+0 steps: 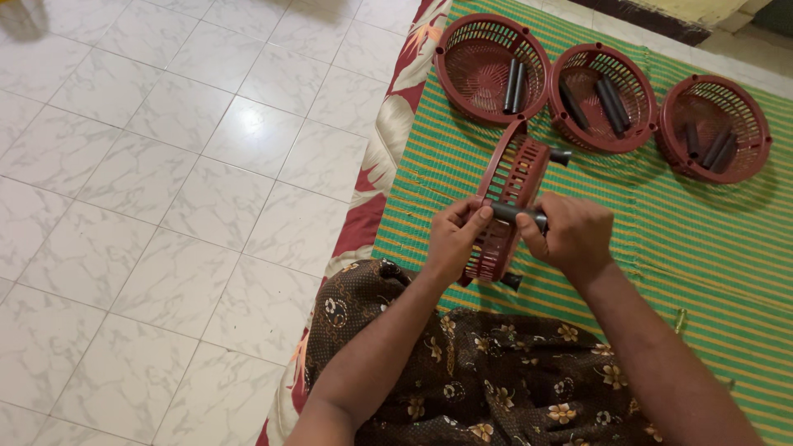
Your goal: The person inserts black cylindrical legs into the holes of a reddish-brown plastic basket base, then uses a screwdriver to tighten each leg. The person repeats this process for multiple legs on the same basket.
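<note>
I hold a dark red plastic basket [510,177] tipped on its edge over a green striped mat [702,239]. My left hand [453,239] grips its rim and lower side. My right hand [574,235] is closed around a short black tube [516,213] that pokes through the basket's slotted wall. Two more black tubes stick out of the basket, one near the top [560,154] and one at the bottom [510,281].
Three more red baskets lie flat on the mat at the back, left [462,49], middle [640,124] and right [747,111], each with black tubes inside. White floor tiles [165,165] spread to the left. A floral cloth [396,124] edges the mat.
</note>
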